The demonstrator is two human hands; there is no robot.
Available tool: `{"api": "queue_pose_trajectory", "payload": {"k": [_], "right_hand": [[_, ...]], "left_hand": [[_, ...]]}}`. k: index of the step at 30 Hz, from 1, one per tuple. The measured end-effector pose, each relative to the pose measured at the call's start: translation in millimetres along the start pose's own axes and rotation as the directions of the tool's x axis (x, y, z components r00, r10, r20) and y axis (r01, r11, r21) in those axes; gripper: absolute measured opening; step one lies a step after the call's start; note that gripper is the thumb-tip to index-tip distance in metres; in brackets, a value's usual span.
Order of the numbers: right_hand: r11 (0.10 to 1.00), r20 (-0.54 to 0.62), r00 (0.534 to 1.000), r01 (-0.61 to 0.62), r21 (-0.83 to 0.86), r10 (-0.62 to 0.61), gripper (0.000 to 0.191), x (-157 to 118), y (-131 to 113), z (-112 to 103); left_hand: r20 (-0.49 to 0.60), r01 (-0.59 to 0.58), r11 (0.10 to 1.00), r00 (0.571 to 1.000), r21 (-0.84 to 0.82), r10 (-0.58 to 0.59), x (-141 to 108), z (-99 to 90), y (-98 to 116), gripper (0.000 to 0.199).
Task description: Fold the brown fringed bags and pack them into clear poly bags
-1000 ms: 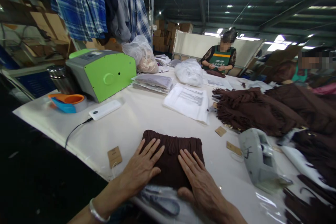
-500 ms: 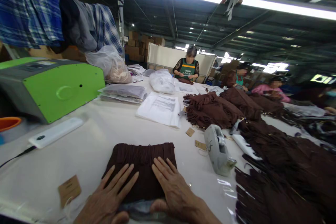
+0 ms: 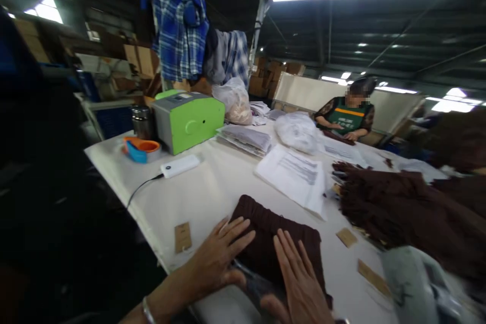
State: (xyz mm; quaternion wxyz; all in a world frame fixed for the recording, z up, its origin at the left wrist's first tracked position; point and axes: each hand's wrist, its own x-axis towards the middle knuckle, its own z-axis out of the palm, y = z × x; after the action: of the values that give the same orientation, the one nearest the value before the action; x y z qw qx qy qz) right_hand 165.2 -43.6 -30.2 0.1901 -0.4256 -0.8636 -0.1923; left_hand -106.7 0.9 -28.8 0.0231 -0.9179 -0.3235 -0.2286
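Note:
A folded dark brown garment (image 3: 261, 217) with a gathered waistband along its far edge lies on the white table in front of me. My left hand (image 3: 222, 253) rests at its left edge with the fingers stretched out. On the garment's right part my right hand (image 3: 298, 273) lies flat, fingers extended. Between the hands, at the near edge, shows a strip of shiny clear plastic (image 3: 252, 281), partly hidden. A cardboard tag (image 3: 183, 237) lies left of my left hand, and another brown tag (image 3: 346, 237) lies right of the garment.
A grey tape dispenser (image 3: 413, 283) stands near right, beside piled brown garments (image 3: 402, 202). Printed white plastic bags (image 3: 292, 177) lie beyond. To the left are a green-and-grey machine (image 3: 193, 121), a white corded device (image 3: 180, 166) and tape rolls (image 3: 142, 149). A co-worker (image 3: 347, 111) works across the table.
My view has swung left, so the table's left edge now shows and things sit further right. My left hand has shifted to the garment's left edge; my right hand still lies on it.

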Motion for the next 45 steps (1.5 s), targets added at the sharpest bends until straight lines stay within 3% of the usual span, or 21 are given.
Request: {"api": "queue_pose_trajectory", "payload": {"k": [1,3,5,7,10,14,17,21,24,28,31,33,37,39,41,43,45], "right_hand": [[1.000,-0.014,1.000,0.018,-0.009,-0.018,0.101,1,-2,7],[0.999,-0.026,0.999,0.027,-0.025,-0.028,0.088,1,-3,20],[0.999,-0.023,0.999,0.025,-0.032,-0.026,0.079,-1,0,27],[0.999,0.000,0.999,0.032,-0.021,-0.032,0.077,0,3,26],[0.999,0.034,0.999,0.042,0.019,-0.042,0.081,8,-2,12],[0.991,0.017,0.993,0.120,0.060,-0.121,0.097,25,-24,2],[0.995,0.021,0.996,0.087,0.038,-0.088,0.088,28,-35,14],[1.000,0.022,0.999,0.027,0.008,-0.027,0.075,21,-29,34],[1.000,0.033,0.999,0.024,0.019,-0.024,0.075,18,-22,39],[0.999,0.080,0.997,0.002,0.048,-0.005,0.077,17,-21,34],[0.994,0.149,0.988,-0.041,0.101,0.026,0.077,18,-22,31],[0.987,0.207,0.977,-0.075,0.141,0.045,0.075,19,-22,29],[0.966,0.326,0.942,-0.154,0.207,0.080,0.070,24,-23,22],[0.953,0.367,0.926,-0.186,0.240,0.088,0.069,27,-23,18],[0.938,0.398,0.913,-0.214,0.273,0.093,0.070,29,-23,16],[0.923,0.412,0.906,-0.241,0.300,0.102,0.071,29,-23,16],[0.911,0.410,0.906,-0.256,0.324,0.109,0.072,28,-22,19]], "left_hand": [[-0.053,0.105,0.994,0.993,0.018,-0.104,-12,-6.0,-8,0.070],[-0.129,0.369,0.928,0.924,0.058,-0.360,-41,-15.6,-30,0.044],[-0.111,0.568,0.819,0.822,0.084,-0.558,-69,-23.2,-52,0.034],[-0.034,0.641,0.761,0.767,0.098,-0.641,-88,-30.5,-67,0.032],[0.070,0.659,0.745,0.742,0.102,-0.666,-92,-42.2,-71,0.033],[0.181,0.683,0.718,0.695,0.137,-0.696,-72,-55.7,-67,0.025],[0.261,0.689,0.709,0.664,0.150,-0.701,-59,-61.8,-72,0.016],[0.342,0.700,0.707,0.643,0.100,-0.685,-53,-66.0,-83,0.012],[0.337,0.751,0.661,0.620,0.010,-0.709,-53,-67.3,-83,0.011],[0.341,0.823,0.488,0.566,-0.292,-0.751,-51,-70.3,-73,0.015],[0.388,0.781,0.337,0.573,-0.526,-0.722,-38,-74.5,-61,0.026],[0.438,0.725,0.236,0.606,-0.647,-0.664,-24,-76.3,-54,0.035],[0.471,0.558,0.146,0.792,-0.817,-0.389,11,-73.7,-40,0.033],[0.464,0.509,0.142,0.847,-0.849,-0.260,28,-70.0,-35,0.036],[0.472,0.531,0.231,0.840,-0.815,-0.267,44,-67.1,-31,0.031],[0.423,0.546,0.455,0.836,-0.703,-0.349,57,-67.6,-29,0.023],[0.295,0.460,0.722,0.887,-0.517,-0.354,67,-73.0,-27,0.022]]}}
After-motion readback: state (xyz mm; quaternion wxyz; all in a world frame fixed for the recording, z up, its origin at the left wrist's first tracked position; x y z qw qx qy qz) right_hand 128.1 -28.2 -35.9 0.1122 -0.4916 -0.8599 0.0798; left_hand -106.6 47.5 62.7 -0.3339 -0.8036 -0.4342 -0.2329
